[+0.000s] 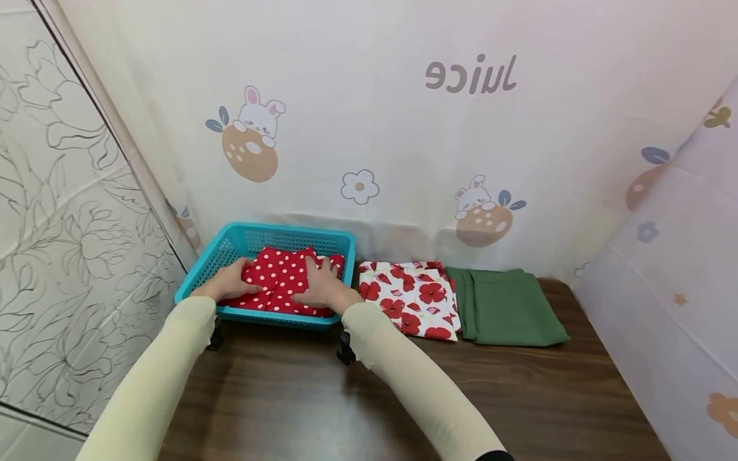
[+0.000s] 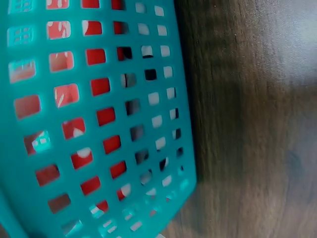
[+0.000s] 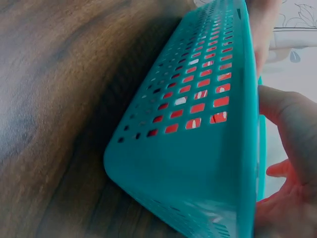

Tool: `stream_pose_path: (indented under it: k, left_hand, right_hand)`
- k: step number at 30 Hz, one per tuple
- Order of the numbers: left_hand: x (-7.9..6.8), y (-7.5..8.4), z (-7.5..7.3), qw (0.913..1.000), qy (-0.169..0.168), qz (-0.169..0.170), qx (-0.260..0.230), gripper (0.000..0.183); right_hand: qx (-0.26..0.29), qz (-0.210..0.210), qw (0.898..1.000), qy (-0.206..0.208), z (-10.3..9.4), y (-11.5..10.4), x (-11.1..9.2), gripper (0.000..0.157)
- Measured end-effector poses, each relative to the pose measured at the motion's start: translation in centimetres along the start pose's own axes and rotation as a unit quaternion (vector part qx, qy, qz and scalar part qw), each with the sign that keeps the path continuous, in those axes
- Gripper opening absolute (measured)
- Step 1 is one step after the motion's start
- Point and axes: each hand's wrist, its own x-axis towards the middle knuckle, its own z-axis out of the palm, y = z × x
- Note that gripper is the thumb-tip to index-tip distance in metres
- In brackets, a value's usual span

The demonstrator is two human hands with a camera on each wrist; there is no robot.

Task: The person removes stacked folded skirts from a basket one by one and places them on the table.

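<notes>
A red cloth with white polka dots [image 1: 282, 276] lies folded inside a turquoise mesh basket [image 1: 271, 316]. My left hand [image 1: 232, 282] rests on the cloth's left part, its thumb extended towards the middle. On the right part, my right hand [image 1: 323, 287] touches the cloth with fingers spread and thumb pointing left. From the left wrist, the basket wall [image 2: 15, 148] blocks that hand, and red fabric shows through the holes. In the right wrist view my right hand [image 3: 292, 148] reaches over the basket rim [image 3: 247, 148], its fingertips partly hidden inside.
Right of the basket lies a folded white cloth with red flowers [image 1: 412, 298], and beside it a folded green cloth [image 1: 516, 307]. All stand on a dark wooden table [image 1: 277, 390]. A printed curtain [image 1: 357, 115] hangs behind, with patterned panels at both sides.
</notes>
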Motion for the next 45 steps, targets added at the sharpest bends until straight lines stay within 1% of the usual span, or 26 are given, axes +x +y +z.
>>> stream_pose_path:
  k: [3, 6, 10, 13, 17, 19, 21, 25, 27, 29, 31, 34, 37, 38, 41, 45]
  left_hand:
    - [0.3, 0.1, 0.0, 0.9999, 0.01, 0.006, -0.001, 0.081]
    - [0.4, 0.5, 0.0, 0.9994, 0.03, 0.018, 0.007, 0.076]
    - [0.0, 0.7, -0.4, 0.9975, 0.063, 0.026, 0.019, 0.072]
    - [-0.2, 0.3, -0.5, 0.9965, 0.081, 0.019, 0.009, 0.071]
    - [-0.3, -0.2, -0.6, 0.9957, 0.091, 0.001, -0.014, 0.07]
    - [-0.2, -0.2, -0.6, 0.9958, 0.088, -0.002, -0.024, 0.072]
    - [-0.1, -0.2, -0.7, 0.9965, 0.077, -0.007, -0.032, 0.077]
    - [-0.1, -0.3, -0.9, 0.9988, 0.035, -0.017, -0.031, 0.088]
    - [0.0, -0.5, -0.9, 0.9993, 0.013, -0.02, -0.03, 0.092]
    - [0.0, -0.7, -1.0, 0.9993, -0.005, -0.018, -0.033, 0.095]
    - [0.0, -0.8, -1.1, 0.9989, -0.016, -0.018, -0.041, 0.097]
    - [0.1, -1.0, -1.2, 0.9985, -0.015, -0.013, -0.05, 0.097]
    - [0.1, -1.1, -1.2, 0.9984, -0.008, -0.005, -0.056, 0.095]
    - [0.2, -1.1, -1.2, 0.9982, -0.008, -0.003, -0.059, 0.096]
    - [0.3, -0.8, -1.1, 0.9976, -0.015, -0.008, -0.067, 0.105]
    - [0.4, -0.6, -0.9, 0.997, -0.023, -0.029, -0.067, 0.119]
  right_hand:
    - [-0.002, 0.012, 1.0, 0.01, 0.3, -0.2, 0.1, 0.109]
    - [-0.001, 0.021, 1.0, 0.016, 0.4, -0.3, 0.1, 0.108]
    - [-0.004, 0.03, 0.999, 0.023, 0.8, -0.4, 0.3, 0.106]
    - [0.004, 0.05, 0.998, 0.032, 1.0, -0.5, 0.4, 0.106]
    - [0.018, 0.091, 0.995, 0.037, 1.1, -0.5, 0.3, 0.107]
    - [0.019, 0.112, 0.993, 0.034, 1.2, -0.6, 0.4, 0.107]
    - [0.026, 0.129, 0.991, 0.027, 1.1, -0.7, 0.5, 0.106]
    - [0.041, 0.147, 0.988, 0.008, 1.3, -0.9, 0.6, 0.104]
    - [0.043, 0.145, 0.989, 0.006, 1.5, -0.9, 0.7, 0.103]
    - [0.039, 0.135, 0.99, 0.014, 1.6, -1.0, 0.8, 0.1]
    - [0.045, 0.119, 0.992, 0.025, 1.7, -1.0, 0.8, 0.098]
    - [0.079, 0.081, 0.993, 0.032, 1.7, -0.8, 1.0, 0.095]
    - [0.13, 0.048, 0.99, 0.022, 1.8, -0.4, 1.1, 0.09]
    - [0.14, 0.04, 0.989, 0.017, 1.8, -0.2, 1.2, 0.087]
    - [0.155, 0.027, 0.988, 0.01, 2.1, 0.2, 1.3, 0.078]
    - [0.15, 0.016, 0.989, 0.009, 2.5, 0.3, 1.6, 0.067]
